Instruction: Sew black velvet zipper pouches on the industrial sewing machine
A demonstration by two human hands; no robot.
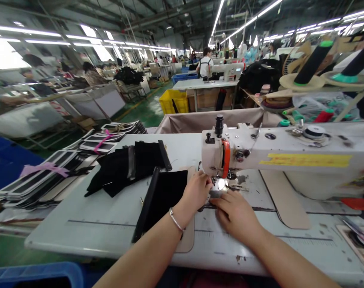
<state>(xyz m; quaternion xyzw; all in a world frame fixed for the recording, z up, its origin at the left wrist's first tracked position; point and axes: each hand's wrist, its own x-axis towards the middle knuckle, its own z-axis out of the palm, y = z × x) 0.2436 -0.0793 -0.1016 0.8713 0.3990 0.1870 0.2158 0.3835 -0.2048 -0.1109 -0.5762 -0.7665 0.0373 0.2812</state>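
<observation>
One curled left hand [196, 191], one loosely bent right hand [237, 211], at sewing machine [247, 146], mid-frame; grips hidden, we cannot tell what's pinched.

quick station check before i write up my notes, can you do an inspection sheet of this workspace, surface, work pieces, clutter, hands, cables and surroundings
Surface: pale sewing table, with worn patches near its front edge
Work pieces: black fabric piece partly behind the left forearm; more black pieces farther left; sewing machine with a light on under its head
Clutter: stacked dark panels at the left, bound with pink strips
Hands: left hand and right hand both close to the needle area; what they grip is unclear
Cables: nothing seen near the hands
Surroundings: yellow bin and a person beyond the table; thread cone at upper right
</observation>
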